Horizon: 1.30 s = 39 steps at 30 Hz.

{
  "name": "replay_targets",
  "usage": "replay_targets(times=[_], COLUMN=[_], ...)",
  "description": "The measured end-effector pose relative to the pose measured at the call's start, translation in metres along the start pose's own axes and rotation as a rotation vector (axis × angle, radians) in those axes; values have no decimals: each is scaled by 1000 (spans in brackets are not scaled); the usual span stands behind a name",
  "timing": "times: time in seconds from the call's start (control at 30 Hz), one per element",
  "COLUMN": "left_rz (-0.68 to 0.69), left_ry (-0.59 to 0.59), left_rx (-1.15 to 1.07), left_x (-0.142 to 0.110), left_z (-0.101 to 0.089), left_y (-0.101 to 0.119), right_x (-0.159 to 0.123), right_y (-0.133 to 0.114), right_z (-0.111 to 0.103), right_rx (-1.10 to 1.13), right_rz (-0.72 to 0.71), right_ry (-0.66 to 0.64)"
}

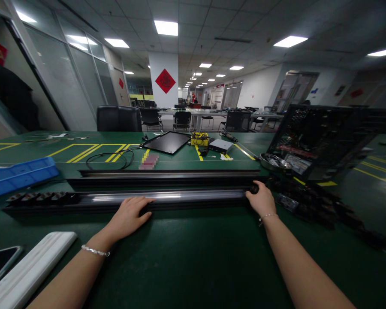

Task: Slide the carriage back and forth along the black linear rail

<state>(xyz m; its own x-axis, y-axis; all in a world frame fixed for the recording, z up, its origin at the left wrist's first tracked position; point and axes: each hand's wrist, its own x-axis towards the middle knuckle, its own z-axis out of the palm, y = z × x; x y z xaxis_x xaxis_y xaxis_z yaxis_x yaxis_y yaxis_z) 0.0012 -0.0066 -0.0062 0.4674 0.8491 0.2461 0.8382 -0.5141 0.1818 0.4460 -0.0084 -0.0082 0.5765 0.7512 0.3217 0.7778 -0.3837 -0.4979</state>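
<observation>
A long black channel-shaped rail [180,196] with a shiny inner face lies across the table in front of me. Several small dark blocks [41,197] sit in a row at its left end. My left hand [131,214] rests on the rail's near edge left of its middle, fingers stretched out over it and thumb apart. At the right end, my right hand [261,198] pinches a small round black part [254,188], its details mostly covered by the fingers. Whether that part touches the rail I cannot tell. A second dark rail [167,177] lies parallel just behind.
A blue tray [22,175] stands left; a white long bar [32,266] and a phone [1,262] lie front left. Dark parts [321,206] spread at right, near a metal bowl [275,162] and an upright black case [321,137]. Behind lies a flat black panel [169,141].
</observation>
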Motion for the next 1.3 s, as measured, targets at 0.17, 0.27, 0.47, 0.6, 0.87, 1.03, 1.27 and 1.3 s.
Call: replay_targets(times=[0.17, 0.27, 0.47, 0.6, 0.87, 1.03, 1.27, 1.3], left_rz=[-2, -4, 5, 0, 2, 0, -3, -3], left_ry=[-3, -13, -15, -19, -15, -18, -7, -7], left_rx=[10, 8, 4, 3, 3, 5, 8, 11], left_x=[0, 0, 0, 0, 0, 0, 0, 0], left_z=[0, -1, -1, -1, 1, 1, 2, 2], left_y=[1, 1, 1, 0, 0, 0, -1, -1], right_x=[-1, -1, 1, 1, 0, -1, -2, -2], right_y=[-2, -3, -2, -2, -3, -5, -4, -4], right_z=[-2, -4, -6, -5, -7, -9, -7, -7], right_rx=[11, 6, -8, -13, -10, -18, -1, 6], right_rz=[3, 16, 32, 20, 31, 41, 29, 23], right_ry=[-7, -17, -42, -30, -10, -18, -4, 0])
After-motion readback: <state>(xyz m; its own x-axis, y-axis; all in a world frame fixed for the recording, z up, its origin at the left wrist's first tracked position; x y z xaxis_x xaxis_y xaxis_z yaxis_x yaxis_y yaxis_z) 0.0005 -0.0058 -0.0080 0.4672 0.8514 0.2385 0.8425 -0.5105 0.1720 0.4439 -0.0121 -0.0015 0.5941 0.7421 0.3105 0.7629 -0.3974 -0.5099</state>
